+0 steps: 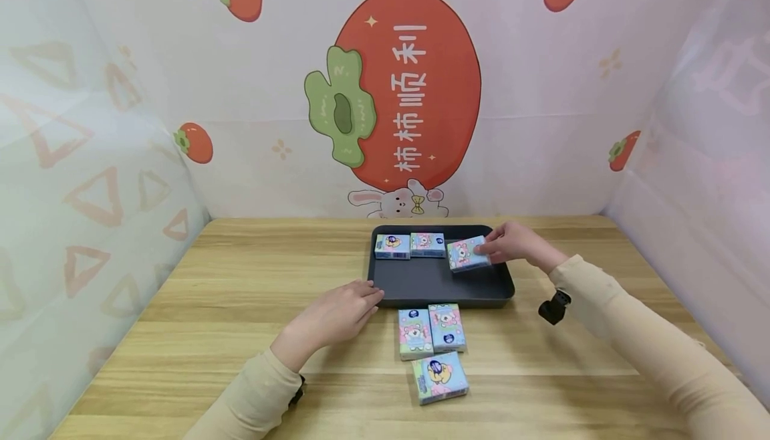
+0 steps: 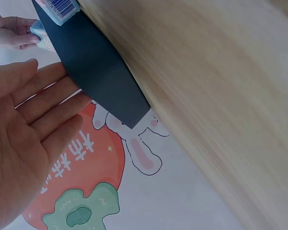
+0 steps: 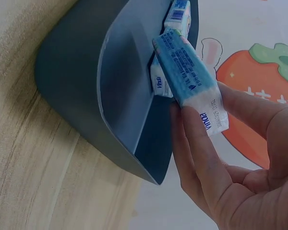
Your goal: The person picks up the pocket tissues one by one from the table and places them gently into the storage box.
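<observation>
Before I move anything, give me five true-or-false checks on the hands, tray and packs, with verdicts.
1. The right hand pinches a Vinda tissue pack over the dark tray. True.
2. Both hands hold packs. False: the left hand, fingers straight by the tray's near left corner, holds none.
3. Three packs lie on the wooden table in front of the tray. True.
4. Nothing lies in the tray. False: two packs lie along its far wall.
5. The pack nearest the person shows a yellow character. True.

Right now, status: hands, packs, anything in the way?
Right hand pinches Vinda tissue pack over right side of dark tray. Left hand at tray's near-left corner. Two packs inside, three packs on wooden table. No visible obstruction.
</observation>
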### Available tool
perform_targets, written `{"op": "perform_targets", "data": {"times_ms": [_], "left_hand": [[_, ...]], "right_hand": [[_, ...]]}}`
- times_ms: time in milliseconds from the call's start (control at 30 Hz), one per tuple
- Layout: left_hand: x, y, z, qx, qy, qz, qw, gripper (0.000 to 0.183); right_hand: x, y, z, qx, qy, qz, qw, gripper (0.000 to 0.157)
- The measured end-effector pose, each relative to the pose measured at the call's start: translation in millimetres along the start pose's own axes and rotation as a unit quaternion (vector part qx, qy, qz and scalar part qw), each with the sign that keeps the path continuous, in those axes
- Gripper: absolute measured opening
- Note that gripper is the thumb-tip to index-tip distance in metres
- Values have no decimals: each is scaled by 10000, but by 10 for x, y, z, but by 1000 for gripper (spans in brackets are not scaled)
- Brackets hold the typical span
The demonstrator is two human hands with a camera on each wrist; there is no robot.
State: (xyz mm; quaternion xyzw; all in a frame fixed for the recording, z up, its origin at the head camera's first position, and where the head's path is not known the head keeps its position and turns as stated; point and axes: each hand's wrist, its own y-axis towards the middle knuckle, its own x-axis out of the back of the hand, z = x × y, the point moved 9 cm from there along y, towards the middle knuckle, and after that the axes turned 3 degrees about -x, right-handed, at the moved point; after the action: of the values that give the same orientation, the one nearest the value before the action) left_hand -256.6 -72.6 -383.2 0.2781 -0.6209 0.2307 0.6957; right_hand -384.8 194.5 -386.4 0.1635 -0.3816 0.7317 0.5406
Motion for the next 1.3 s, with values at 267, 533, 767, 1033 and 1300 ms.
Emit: {"op": "perform_targets", "data": {"times_ms": [267,533,767,1033,1300], "left_hand": [[-7,-1,3,33,-20,0,10000,32],[-10,-6,-9,45,-10,49,10000,32],[-24,-2,-3,47,-3,78,10000,33],[-15,-5,-5,33,7,60,10000,33],[-11,-2,-8,28,20,74,10000,33]], "right_hand": [[51,119,-21,22,11,-63,10000,54],[73,213,-70,-129,110,-100,9998,49],[64,271,-65,-155,111,-117,9998,47],[61,336,-45,-112,48,-164,9998,44],[62,368,-45,-189,139,-151,9996,45]]}}
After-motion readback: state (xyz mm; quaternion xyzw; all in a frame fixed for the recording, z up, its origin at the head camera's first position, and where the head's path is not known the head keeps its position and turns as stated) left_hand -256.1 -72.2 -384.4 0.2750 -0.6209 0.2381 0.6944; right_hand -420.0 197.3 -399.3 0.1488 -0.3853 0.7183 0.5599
